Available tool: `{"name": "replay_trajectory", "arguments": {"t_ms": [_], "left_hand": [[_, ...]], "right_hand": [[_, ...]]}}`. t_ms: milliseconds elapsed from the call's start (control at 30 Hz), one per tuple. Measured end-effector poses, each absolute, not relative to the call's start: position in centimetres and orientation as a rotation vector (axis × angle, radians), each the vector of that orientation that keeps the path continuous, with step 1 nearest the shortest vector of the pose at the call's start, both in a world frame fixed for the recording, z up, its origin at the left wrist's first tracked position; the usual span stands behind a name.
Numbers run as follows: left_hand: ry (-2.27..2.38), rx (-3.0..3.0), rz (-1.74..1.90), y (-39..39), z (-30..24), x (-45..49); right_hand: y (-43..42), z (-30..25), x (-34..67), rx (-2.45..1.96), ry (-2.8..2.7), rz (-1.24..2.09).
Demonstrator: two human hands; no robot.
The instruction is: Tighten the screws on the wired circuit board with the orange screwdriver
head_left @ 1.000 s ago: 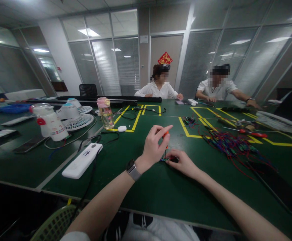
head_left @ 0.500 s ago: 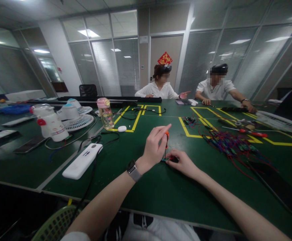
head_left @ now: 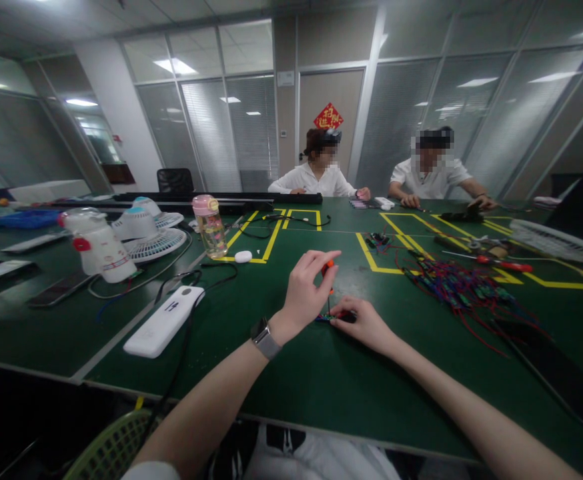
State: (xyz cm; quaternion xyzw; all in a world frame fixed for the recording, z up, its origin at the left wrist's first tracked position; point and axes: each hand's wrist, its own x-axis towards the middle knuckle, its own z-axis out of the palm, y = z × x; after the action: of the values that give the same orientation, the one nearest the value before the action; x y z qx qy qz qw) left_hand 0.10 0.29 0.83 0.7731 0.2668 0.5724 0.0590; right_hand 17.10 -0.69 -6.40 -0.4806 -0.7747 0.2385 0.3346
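The left hand point(head_left: 307, 288) pinches an upright orange-handled screwdriver point(head_left: 329, 265), its tip at a small circuit board point(head_left: 323, 318). At the board's three o'clock, the right hand point(head_left: 366, 323) pinches its end.

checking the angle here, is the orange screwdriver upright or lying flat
Upright: the orange screwdriver has its thin shaft pointing down from the left hand toward the small circuit board.

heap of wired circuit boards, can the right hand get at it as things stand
Probably yes: only green tabletop shows between the right hand and the heap, though it would likely have to let go of the small circuit board first.
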Motion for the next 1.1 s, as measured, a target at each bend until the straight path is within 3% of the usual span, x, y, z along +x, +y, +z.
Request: {"name": "replay_trajectory", "arguments": {"t_ms": [633, 1100], "left_hand": [[0.588, 2.348, 1.551, 0.6, 1.0, -0.2], [0.711, 2.333, 1.567, 1.0, 0.9, -0.1]], "right_hand": [[0.1, -6.5, 17.7, -1.289, -2.068, 0.524], [0.3, -6.3, 18.0, -1.282, -2.058, 0.550]]}}
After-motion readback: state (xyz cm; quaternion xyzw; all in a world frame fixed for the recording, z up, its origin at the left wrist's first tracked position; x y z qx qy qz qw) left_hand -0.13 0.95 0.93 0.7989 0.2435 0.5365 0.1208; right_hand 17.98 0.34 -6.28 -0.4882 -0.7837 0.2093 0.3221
